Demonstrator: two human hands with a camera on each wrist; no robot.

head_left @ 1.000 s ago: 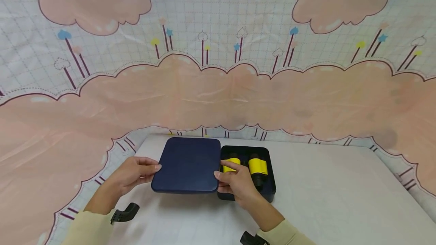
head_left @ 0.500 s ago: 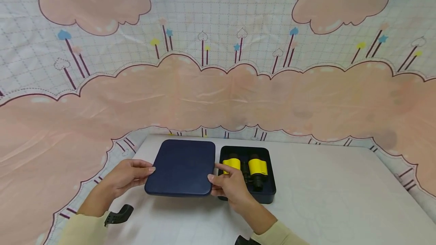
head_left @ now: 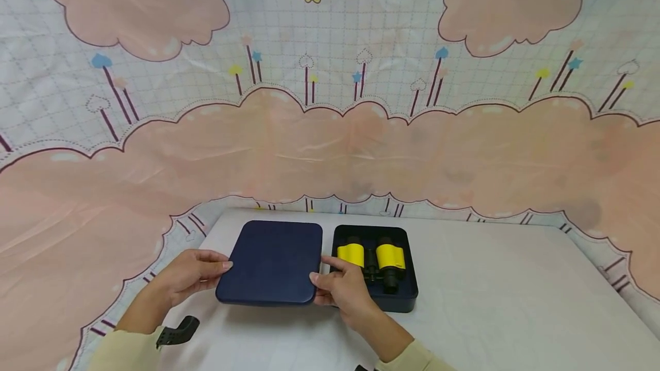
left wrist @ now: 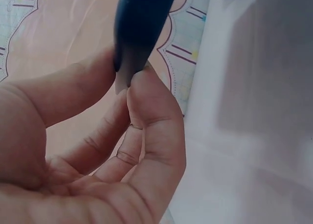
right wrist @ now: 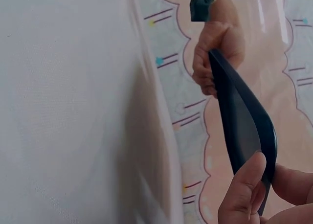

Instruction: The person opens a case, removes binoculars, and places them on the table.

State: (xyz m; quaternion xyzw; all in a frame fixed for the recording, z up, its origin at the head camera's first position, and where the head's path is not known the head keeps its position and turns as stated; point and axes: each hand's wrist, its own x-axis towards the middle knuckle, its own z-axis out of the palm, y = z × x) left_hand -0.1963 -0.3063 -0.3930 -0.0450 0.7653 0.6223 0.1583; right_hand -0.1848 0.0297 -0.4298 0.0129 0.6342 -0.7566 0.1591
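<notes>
A dark blue square lid [head_left: 270,262] hangs just over the white table, with its shadow beneath it. My left hand [head_left: 188,279] pinches its left edge between thumb and fingers; the left wrist view shows the lid's rim [left wrist: 142,28] between the fingertips. On the opposite edge, my right hand [head_left: 350,296] grips the lid near its front right corner. Just right of the lid stands a dark blue box [head_left: 401,303] without its cover. Yellow and black binoculars [head_left: 392,256] lie inside, partly behind the right hand. In the right wrist view the lid [right wrist: 244,111] stretches between both hands.
The white table [head_left: 515,291] extends to the right of the box. Behind it hangs a pink and white cloth [head_left: 330,147] printed with clouds, which also runs down along the table's left and right sides.
Both hands have carried the lid left and a little toward me, away from the box. More of the binoculars' left barrel shows. The head view has tilted up slightly.
</notes>
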